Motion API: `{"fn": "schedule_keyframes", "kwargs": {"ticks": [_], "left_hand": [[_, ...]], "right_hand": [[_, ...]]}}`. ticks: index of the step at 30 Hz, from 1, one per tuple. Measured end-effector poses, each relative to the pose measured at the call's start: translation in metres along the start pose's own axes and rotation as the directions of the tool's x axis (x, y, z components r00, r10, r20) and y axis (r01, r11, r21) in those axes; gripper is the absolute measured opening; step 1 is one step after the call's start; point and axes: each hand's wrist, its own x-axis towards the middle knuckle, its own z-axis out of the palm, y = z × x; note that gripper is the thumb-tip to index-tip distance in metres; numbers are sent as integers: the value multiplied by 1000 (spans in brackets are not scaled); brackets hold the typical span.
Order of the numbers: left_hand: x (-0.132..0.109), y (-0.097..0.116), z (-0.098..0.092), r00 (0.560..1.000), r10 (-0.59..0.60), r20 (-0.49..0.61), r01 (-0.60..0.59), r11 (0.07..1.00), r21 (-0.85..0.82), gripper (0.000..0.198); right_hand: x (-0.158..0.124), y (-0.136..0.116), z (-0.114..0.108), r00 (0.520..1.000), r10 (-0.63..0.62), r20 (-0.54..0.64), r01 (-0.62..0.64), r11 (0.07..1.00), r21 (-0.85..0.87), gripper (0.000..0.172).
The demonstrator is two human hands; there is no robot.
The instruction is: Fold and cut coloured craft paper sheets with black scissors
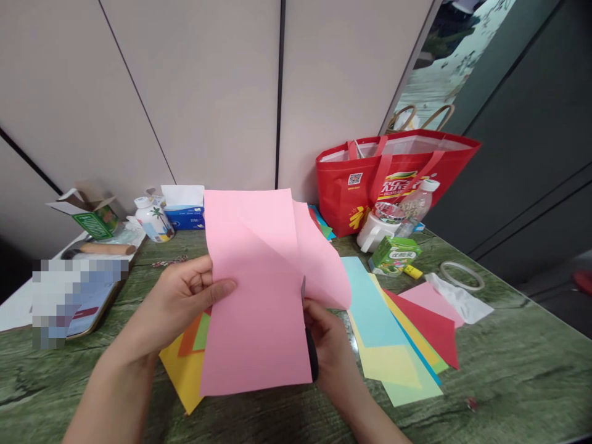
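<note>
A tall rectangular sheet of smooth pink paper (254, 259) is standing upright between the two hands, its long axis running from 12 to 6 o'clock. The left hand (197, 290) is pinching its 9 o'clock edge, thumb in front. The right hand (328, 342) is gripping black-handled metal scissors (313, 354) by the opposite edge, at about 4 o'clock from the sheet's middle; it is the nearer hand to that edge. The blade is pointing towards 12 o'clock, and a curling pink paper flap (321, 259) is bending away towards 2 o'clock. Ahead on the table (152, 394), a red carrier bag (337, 194) is standing at 1 o'clock, its contents mostly hidden. A blue tissue box (189, 217) is showing white tissue at 11 o'clock. At 10 o'clock, an open green cardboard box (95, 221) is sitting with its inside out of sight.
</note>
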Motion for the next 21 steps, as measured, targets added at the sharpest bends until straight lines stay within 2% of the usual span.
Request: {"fn": "schedule_keyframes", "kwargs": {"ticks": [15, 21], "left_hand": [[-2, 1, 0, 999, -41, -2, 41, 999, 8, 32], [-3, 3, 0, 999, -48, 13, 48, 999, -12, 31]], "right_hand": [[0, 1, -1, 1000, 4, -26, -6, 996, -89, 25], [0, 1, -1, 999, 28, -45, -30, 997, -66, 24]]}}
